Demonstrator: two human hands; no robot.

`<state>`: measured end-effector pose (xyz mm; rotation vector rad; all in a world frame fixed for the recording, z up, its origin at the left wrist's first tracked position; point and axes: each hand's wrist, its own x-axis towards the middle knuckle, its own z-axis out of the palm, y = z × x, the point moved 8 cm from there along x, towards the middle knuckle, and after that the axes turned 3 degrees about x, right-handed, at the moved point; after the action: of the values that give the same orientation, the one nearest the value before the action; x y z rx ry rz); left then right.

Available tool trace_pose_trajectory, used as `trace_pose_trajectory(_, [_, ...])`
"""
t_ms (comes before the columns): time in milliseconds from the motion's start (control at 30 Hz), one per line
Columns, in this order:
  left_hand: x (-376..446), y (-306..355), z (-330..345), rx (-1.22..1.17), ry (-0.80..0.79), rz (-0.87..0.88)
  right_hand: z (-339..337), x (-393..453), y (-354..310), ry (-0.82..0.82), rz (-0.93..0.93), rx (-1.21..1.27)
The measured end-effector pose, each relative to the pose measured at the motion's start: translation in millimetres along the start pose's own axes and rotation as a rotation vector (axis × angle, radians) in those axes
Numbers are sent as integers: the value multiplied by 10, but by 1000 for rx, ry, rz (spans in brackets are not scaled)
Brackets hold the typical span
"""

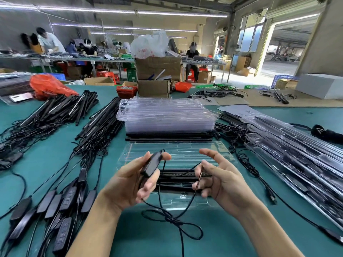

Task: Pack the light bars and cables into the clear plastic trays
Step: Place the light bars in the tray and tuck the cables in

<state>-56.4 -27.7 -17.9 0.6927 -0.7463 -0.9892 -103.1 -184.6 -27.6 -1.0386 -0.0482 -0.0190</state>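
My left hand (136, 180) grips a black controller box (151, 165) between thumb and fingers. Its thin black cable (172, 217) loops down onto the green table and runs up to my right hand (217, 177), which pinches it between thumb and forefinger. Both hands hover over an open clear plastic tray (178, 151). Black light bars (178, 176) lie in the tray's near half, partly hidden by my hands. A stack of empty clear trays (167, 115) stands just behind.
Loose light bars with tangled cables (61, 112) are piled on the left. Several black controllers (55, 206) lie at the near left. Packed trays (297, 151) are stacked on the right. Cardboard boxes (157, 67) stand beyond, and people work at far tables.
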Motion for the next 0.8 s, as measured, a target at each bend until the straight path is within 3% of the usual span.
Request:
trace_pose_trajectory(167, [4, 93, -178, -89, 240, 188, 200, -57, 50, -201, 82, -164])
trace_pose_trajectory(300, [26, 215, -246, -22, 359, 350, 285, -125, 93, -307, 145, -279])
trace_pose_trajectory(400, [51, 230, -253, 1, 379, 377, 293, -143, 70, -286, 134, -263])
trace_pose_trajectory(467, [61, 221, -264, 29, 379, 381, 284, -142, 63, -257, 121, -399])
trace_pose_trajectory(567, [63, 201, -302, 65, 401, 348, 382, -163, 116, -343, 132, -567])
trace_pose_trajectory(667, [32, 185, -341, 32, 412, 309, 440, -140, 105, -347, 102, -522])
trace_pose_trajectory(800, [24, 149, -257, -117, 255, 233, 432, -75, 42, -286, 119, -153])
